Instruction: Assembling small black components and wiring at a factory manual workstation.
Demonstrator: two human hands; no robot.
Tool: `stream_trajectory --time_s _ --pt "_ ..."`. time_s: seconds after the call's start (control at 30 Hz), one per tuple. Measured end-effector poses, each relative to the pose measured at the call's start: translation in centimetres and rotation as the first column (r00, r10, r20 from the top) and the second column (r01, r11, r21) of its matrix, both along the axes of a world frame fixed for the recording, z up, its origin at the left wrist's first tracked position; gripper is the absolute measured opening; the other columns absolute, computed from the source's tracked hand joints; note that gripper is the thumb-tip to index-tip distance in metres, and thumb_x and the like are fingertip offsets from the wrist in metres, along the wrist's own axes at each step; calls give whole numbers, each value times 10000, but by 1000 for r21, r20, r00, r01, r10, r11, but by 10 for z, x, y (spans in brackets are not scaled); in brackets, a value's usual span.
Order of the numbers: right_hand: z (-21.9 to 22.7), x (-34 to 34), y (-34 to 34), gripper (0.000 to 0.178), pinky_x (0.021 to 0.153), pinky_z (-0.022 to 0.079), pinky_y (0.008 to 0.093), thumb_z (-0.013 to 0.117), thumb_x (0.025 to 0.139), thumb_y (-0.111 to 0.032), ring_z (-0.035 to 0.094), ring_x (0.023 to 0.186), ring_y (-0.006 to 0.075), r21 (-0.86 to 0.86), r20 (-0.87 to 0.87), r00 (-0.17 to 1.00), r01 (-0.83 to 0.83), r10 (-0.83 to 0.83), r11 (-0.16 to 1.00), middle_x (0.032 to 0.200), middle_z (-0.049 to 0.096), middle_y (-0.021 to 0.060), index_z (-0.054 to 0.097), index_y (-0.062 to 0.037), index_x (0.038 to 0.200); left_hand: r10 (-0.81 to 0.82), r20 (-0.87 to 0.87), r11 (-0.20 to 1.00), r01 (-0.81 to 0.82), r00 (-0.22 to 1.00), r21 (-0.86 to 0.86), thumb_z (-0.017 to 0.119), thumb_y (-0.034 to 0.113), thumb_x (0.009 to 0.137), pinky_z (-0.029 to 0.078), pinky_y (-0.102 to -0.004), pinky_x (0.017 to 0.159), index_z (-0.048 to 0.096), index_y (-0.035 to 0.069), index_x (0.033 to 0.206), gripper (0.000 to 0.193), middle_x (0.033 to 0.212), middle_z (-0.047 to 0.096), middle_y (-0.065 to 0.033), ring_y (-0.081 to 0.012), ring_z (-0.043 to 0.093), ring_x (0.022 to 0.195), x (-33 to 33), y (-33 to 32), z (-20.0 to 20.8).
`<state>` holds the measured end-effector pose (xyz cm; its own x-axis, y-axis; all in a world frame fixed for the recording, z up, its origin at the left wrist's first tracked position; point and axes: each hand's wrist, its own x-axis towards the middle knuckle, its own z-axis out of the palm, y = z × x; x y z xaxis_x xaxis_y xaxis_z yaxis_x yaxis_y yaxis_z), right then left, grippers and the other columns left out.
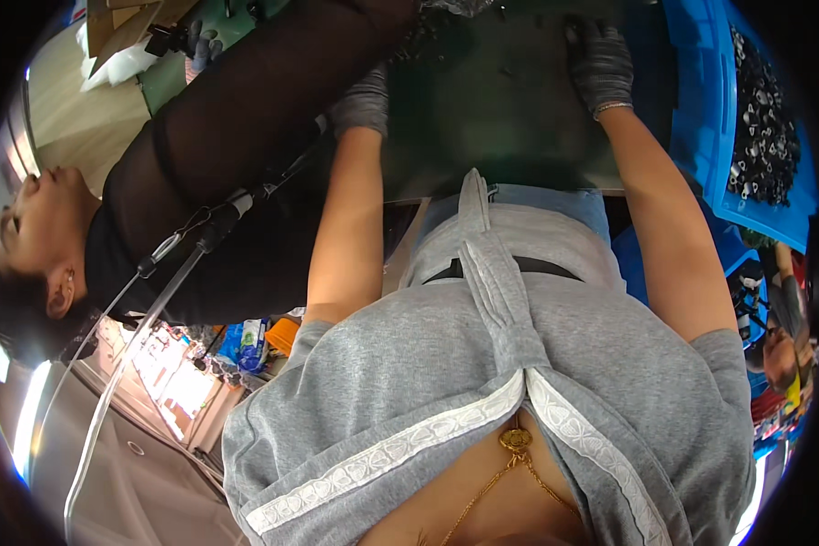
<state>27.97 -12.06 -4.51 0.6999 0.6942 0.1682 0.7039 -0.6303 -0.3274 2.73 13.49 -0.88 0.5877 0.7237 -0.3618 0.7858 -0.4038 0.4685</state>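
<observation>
My right hand (602, 71), in a grey knitted glove, rests on the dark green tabletop (482, 118) near the far edge of the view. Its fingers look laid out on the surface, and I see nothing held in them. My left hand (364, 105), gloved the same way, is also over the table, to the left. A co-worker's dark sleeve (264, 82) crosses in front of it and hides its fingers. Just beyond my left hand lie several small dark parts (420, 44). One small dark piece (506, 70) lies alone between my two hands.
At the right stands a blue bin (721, 136) filled with small black and silver parts (763, 127). A co-worker leans in closely from the left; their gloved hand (204, 47) is near an open cardboard box (123, 27). A clear tube (136, 350) and cable hang at the left.
</observation>
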Motion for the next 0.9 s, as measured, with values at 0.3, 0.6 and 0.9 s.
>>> stream_trajectory --time_s 0.3,0.6,0.9 --pt "4 -4 3 195 758 460 491 607 830 -176 580 893 377 29 -61 998 1 1 1000 986 625 170 670 -108 1001 460 -423 887 -378 781 267 557 526 891 504 -351 899 649 137 1233 526 1303 605 -121 -199 602 1171 -94 105 -56" --pt "-17 2 -5 219 792 470 479 628 823 -204 587 914 360 68 111 994 -24 17 997 1007 632 149 677 -108 1014 679 -435 732 -595 591 333 591 417 892 513 -361 798 675 91 1072 382 1095 651 -105 -190 617 966 -104 117 -76" --pt "2 1 3 171 772 466 468 625 833 -184 587 899 351 79 -36 999 27 -24 997 965 619 143 667 -120 986 822 -186 568 -797 538 205 626 308 894 521 -372 697 700 44 910 275 887 696 -89 -180 632 762 -87 109 -46"
